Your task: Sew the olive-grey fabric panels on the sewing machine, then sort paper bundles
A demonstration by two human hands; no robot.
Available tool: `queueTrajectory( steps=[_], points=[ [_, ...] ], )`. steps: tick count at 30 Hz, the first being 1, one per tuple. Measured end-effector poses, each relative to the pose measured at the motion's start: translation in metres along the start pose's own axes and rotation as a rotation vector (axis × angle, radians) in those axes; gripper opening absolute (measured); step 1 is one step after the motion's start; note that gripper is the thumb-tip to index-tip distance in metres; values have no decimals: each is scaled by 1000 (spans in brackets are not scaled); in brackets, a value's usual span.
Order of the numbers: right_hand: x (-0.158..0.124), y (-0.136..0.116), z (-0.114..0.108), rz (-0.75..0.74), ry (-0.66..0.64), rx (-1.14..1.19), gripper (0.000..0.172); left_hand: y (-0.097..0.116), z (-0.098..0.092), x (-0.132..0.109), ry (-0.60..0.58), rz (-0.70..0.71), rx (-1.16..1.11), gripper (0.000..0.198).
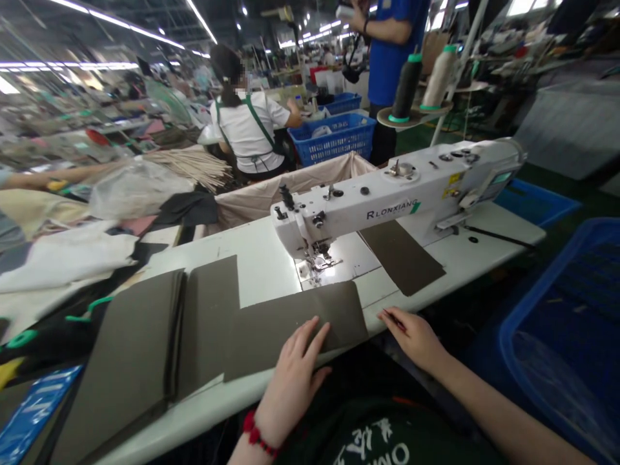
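Observation:
My left hand [298, 365], a red beaded bracelet at its wrist, rests with fingers stretched out on an olive-grey fabric panel [271, 329]. This panel lies along the table's front edge, just before the needle area of a white sewing machine [349, 210]. To the right, my right hand [411, 336] is closed at the table edge, thumb and fingers pinched around something small and dark that I cannot make out. Another olive-grey panel [402, 255] lies under the machine arm. On the left sit a stack of folded panels [130, 342] and one more panel [210, 316].
Thread cones [407, 90] stand behind the machine. A blue crate [571, 336] is at the right, beside the table. A cloth-lined bin [247, 203] borders the table's back. Heaped fabric [62, 258] covers the far left. Co-workers [249, 132] are beyond.

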State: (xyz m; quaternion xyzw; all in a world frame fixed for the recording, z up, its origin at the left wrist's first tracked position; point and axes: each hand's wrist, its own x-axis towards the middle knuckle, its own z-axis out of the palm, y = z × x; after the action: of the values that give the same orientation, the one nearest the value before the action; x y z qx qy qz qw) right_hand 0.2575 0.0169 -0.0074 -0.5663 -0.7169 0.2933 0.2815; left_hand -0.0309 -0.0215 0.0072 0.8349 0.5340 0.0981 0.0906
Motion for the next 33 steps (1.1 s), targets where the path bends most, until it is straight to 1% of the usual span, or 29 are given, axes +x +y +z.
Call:
queueTrajectory(
  steps=[2, 4, 7, 9, 12, 15, 21, 26, 28, 30, 32, 33],
  points=[
    [-9, 5, 0, 56, -26, -35, 29, 28, 19, 21, 41, 14, -59, 69],
    [-18, 6, 2, 74, -74, -63, 29, 45, 35, 34, 84, 45, -106, 56],
    [-28, 3, 7, 76, -131, -82, 26, 54, 50, 42, 166, 71, -189, 27],
    [-31, 1, 10, 67, -148, -100, 23, 54, 53, 44, 202, 53, -274, 16],
    [-32, -2, 11, 44, -181, -147, 18, 52, 49, 45, 201, 6, -425, 13],
    [-30, -6, 11, -1, -203, -171, 19, 50, 43, 44, 166, -11, -512, 12],
    [-22, -11, 17, -68, -225, -255, 22, 52, 41, 44, 152, -35, -538, 11],
    [-22, -9, 24, -63, -245, -294, 25, 57, 36, 42, 159, -44, -563, 13],
    [-23, -7, 25, -45, -267, -277, 29, 57, 30, 37, 171, -27, -615, 13],
    [-24, -3, 25, -32, -278, -253, 30, 51, 19, 30, 176, 36, -645, 12],
    [-23, 3, 25, -27, -260, -247, 28, 37, 2, 19, 184, 93, -599, 17],
    [-22, 7, 25, -27, -242, -257, 28, 25, -8, 12, 203, 82, -555, 22]
  ],
)
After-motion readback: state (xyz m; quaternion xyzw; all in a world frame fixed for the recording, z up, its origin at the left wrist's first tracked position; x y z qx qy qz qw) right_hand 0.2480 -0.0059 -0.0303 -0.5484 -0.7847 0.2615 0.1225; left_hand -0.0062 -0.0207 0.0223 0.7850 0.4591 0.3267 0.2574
